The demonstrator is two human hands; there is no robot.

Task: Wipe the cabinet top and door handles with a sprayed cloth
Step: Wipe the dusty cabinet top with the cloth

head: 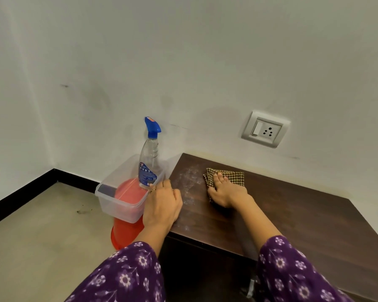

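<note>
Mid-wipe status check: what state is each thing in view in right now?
cloth, folded, flat on the cabinet top.
right hand, pressing on the cloth.
left hand, open, resting at the top's left edge.
cabinet top, whitish residue left of the cloth.
spray bottle, upright in the clear container.
clear container, lidless, on a red bucket.

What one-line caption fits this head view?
Right hand presses a brown checked cloth on the dusty dark wooden cabinet top; left hand rests at its edge.
</note>
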